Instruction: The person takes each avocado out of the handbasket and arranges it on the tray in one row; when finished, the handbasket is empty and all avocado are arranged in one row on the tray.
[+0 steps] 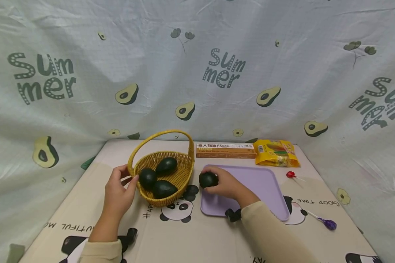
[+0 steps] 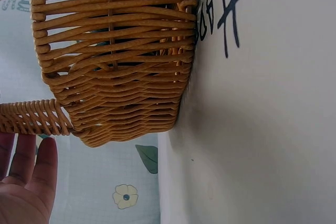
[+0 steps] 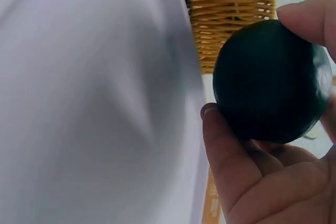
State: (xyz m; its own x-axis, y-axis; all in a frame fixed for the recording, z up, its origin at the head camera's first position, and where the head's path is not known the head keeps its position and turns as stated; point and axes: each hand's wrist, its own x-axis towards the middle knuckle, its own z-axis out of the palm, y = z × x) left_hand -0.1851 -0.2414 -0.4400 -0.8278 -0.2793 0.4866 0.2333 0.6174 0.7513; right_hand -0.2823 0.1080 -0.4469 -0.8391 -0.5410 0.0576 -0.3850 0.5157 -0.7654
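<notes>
dark avocado — pinched in the right hand, thumb on one side and fingers on the other, right at the left edge of the lilac tray, toward the far corner! over to the left, just beside the tray: wicker basket, handle arched high, with three more avocados inside. at the basket's left side, left hand touching near the handle's base — fingers loosely spread, no telling how firmly. along the far side, pasta box behind the tray, yellow bag just right of it. farther right, red lollipop, then purple lollipop nearer.
</notes>
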